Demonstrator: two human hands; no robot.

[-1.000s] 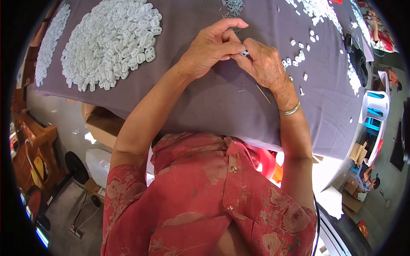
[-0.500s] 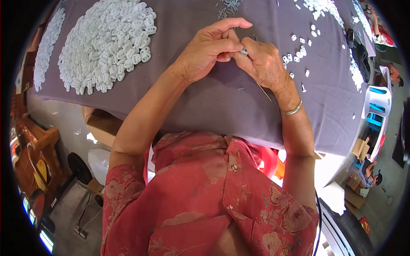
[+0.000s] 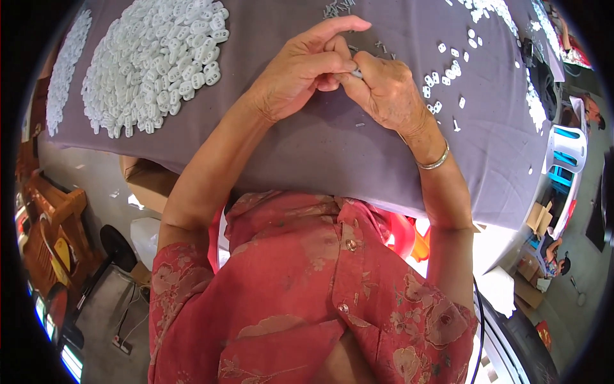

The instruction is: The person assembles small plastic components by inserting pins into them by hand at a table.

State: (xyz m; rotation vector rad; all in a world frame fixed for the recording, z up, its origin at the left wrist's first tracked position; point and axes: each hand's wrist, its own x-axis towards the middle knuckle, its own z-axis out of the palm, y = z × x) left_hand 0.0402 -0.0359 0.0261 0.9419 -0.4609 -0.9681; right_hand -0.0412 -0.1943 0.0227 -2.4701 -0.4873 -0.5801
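Note:
Over the cloth-covered table, my left hand (image 3: 297, 73) and my right hand (image 3: 390, 93) meet at the fingertips. Pinched between them is a small white plastic piece (image 3: 357, 73), mostly covered by the fingers. The left thumb and a bent finger press on it, while the left index finger stretches out above. My right fingers are curled round it from the other side. Beside the right wrist, a sliver of a thin stick (image 3: 402, 137) shows; the rest is hidden by the hand. Small grey pins (image 3: 382, 47) lie just beyond the hands.
A big heap of white two-holed plastic pieces (image 3: 153, 64) covers the table's left. Several loose white pieces (image 3: 446, 80) lie to the right, near a single pin (image 3: 456, 125). More grey pins (image 3: 338, 8) sit at the far edge. A cardboard box (image 3: 148, 182) stands below the table's left front.
Both hands stay together on the white piece and have shifted slightly. My right hand has turned a little, and the thin stick, clearly seen before, is now almost wholly hidden.

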